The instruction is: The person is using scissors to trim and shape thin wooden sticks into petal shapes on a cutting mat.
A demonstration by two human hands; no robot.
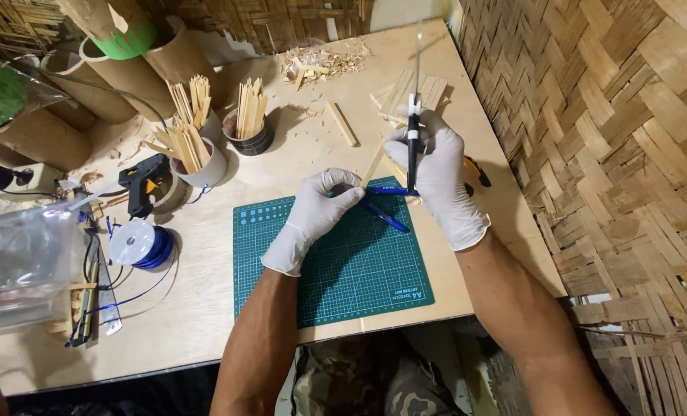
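Workbench (205, 308): slim blue-wrapped stick (386, 190), gloved hands

The scene is evenly and fairly brightly lit from above, slightly toward the far side. The pale plywood table (205, 308) looks warm and a little washed out near its far edge. Soft shadows fall toward the viewer under the white-gloved hands onto the green gridded cutting mat (343, 285). The thin upright blade (418, 54) is blurred. The wide lens bends the woven bamboo wall (605, 139) at the right edge, and the clear plastic bag (20, 262) at left is hazy.
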